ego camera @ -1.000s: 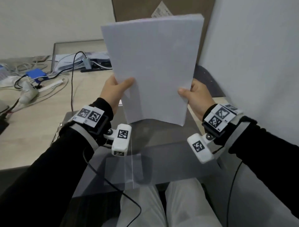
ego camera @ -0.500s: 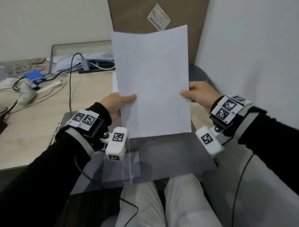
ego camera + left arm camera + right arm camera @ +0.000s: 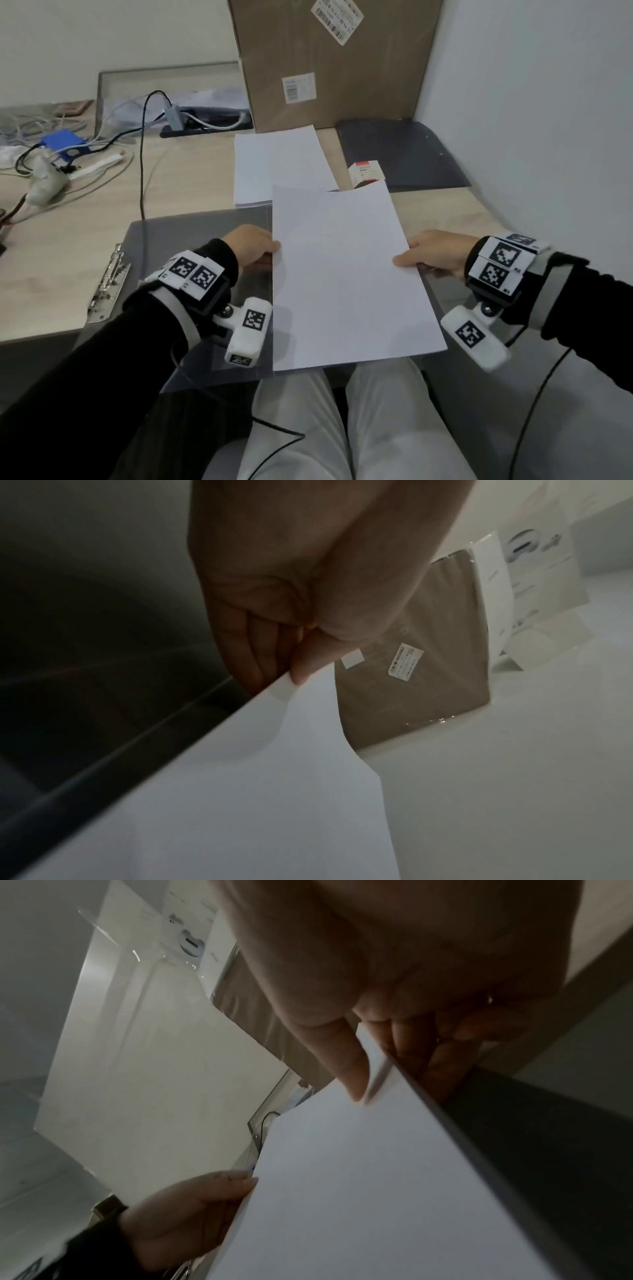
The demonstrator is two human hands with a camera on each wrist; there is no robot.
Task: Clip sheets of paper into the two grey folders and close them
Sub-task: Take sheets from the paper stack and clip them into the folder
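I hold a small stack of white sheets [image 3: 346, 270] nearly flat, just above the open grey folder [image 3: 191, 236] at the desk's front edge. My left hand [image 3: 253, 248] pinches the stack's left edge, thumb on top, as the left wrist view shows on the sheets [image 3: 240, 791]. My right hand [image 3: 431, 253] pinches the right edge; thumb above, fingers below the sheets [image 3: 377, 1191]. The folder's metal clip [image 3: 108, 284] lies at its left side. A second dark grey folder [image 3: 400, 150] lies closed at the back right.
A pile of white paper [image 3: 281, 164] lies behind the open folder. A small red-and-white box [image 3: 366, 173] sits beside it. A big cardboard box [image 3: 329, 61] stands at the back, with cables and a blue device [image 3: 65, 142] on the left. A white wall is close on the right.
The sheets were held upright in front of me; both hands have lowered them and tipped them nearly flat over the open folder, uncovering the paper pile and second folder behind.
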